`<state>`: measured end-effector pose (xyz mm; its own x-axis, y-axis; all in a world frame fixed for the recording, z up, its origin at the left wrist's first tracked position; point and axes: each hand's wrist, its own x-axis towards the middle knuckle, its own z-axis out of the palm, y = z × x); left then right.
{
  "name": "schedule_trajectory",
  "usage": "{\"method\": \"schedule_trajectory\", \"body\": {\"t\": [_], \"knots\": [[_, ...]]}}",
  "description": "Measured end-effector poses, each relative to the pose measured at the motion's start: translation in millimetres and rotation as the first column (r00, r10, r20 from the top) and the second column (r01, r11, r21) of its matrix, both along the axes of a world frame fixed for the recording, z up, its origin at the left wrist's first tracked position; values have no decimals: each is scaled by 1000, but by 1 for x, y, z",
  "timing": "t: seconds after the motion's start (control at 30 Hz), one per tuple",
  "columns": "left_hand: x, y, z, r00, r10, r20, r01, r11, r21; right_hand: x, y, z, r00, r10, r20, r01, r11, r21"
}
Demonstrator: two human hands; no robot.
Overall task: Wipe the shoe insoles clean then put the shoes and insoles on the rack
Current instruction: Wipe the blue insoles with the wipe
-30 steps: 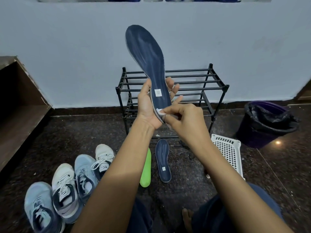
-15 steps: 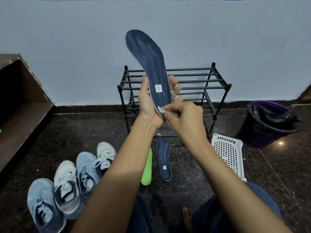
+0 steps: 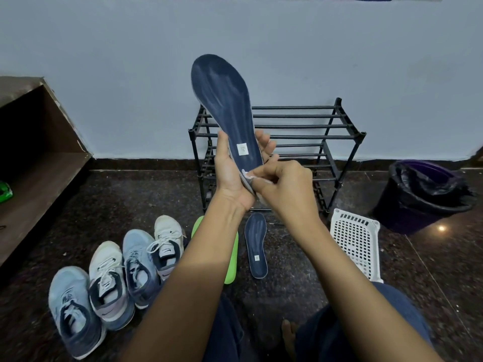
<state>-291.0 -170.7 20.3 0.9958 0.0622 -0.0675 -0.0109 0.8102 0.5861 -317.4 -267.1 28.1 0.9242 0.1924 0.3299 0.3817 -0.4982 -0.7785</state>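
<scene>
My left hand [image 3: 230, 171] holds a dark blue insole [image 3: 224, 100] upright by its heel, toe end up, in front of the black metal shoe rack [image 3: 300, 137]. My right hand [image 3: 285, 186] pinches a small white wipe [image 3: 248, 175] against the insole's heel edge. On the floor lie a second dark blue insole [image 3: 256, 245] and a green insole [image 3: 231, 259], partly hidden by my left forearm. Several shoes stand in a row at the lower left: light blue ones [image 3: 72, 309] [image 3: 138, 265] and white ones [image 3: 108, 280] [image 3: 167, 244].
A white perforated plastic basket [image 3: 358, 244] lies on the dark floor to the right. A purple bin lined with a black bag [image 3: 423, 194] stands beyond it. A brown wooden shelf [image 3: 39, 163] runs along the left. A pale wall rises behind the rack.
The insole and both hands sit slightly lower in view. My right hand has shifted the wipe a little along the heel edge.
</scene>
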Motion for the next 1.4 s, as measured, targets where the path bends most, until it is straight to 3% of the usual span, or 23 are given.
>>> {"method": "schedule_trajectory", "body": {"t": [0.1,0.2,0.33,0.43,0.53,0.7,0.83,0.97,1.03,1.23,1.4], "knots": [[-4,-3,-4,998,56,-4,-56,998,-25,2,10,-5,989,-93,116,88,995,43],[-8,-3,-4,999,5,-32,-6,999,-46,4,18,-7,963,-131,237,137,991,-7],[-7,7,0,998,-16,-54,13,997,-72,0,9,-3,997,-21,76,27,997,-72],[-4,10,2,999,-24,-38,22,999,-41,-4,1,-5,998,30,-58,-29,999,26],[-2,1,3,999,-28,-35,28,1000,5,0,6,-9,994,-102,25,100,992,83],[-1,-9,-4,995,-78,-60,77,997,-14,8,11,-6,960,-220,176,230,972,-41],[0,-4,-1,996,-77,-44,75,996,-51,4,-2,1,996,-84,10,85,993,-77],[0,1,-1,997,-75,0,75,995,-58,2,-11,-3,996,3,-94,1,999,44],[1,-2,-1,999,-50,-16,50,999,-13,4,-5,-8,997,-68,-26,70,993,93],[-6,-11,-3,998,-51,-48,54,996,75,8,13,-13,928,-212,306,207,977,48],[-4,0,-2,996,-61,-68,61,998,3,-2,4,-6,995,-67,76,70,996,-46]]}}
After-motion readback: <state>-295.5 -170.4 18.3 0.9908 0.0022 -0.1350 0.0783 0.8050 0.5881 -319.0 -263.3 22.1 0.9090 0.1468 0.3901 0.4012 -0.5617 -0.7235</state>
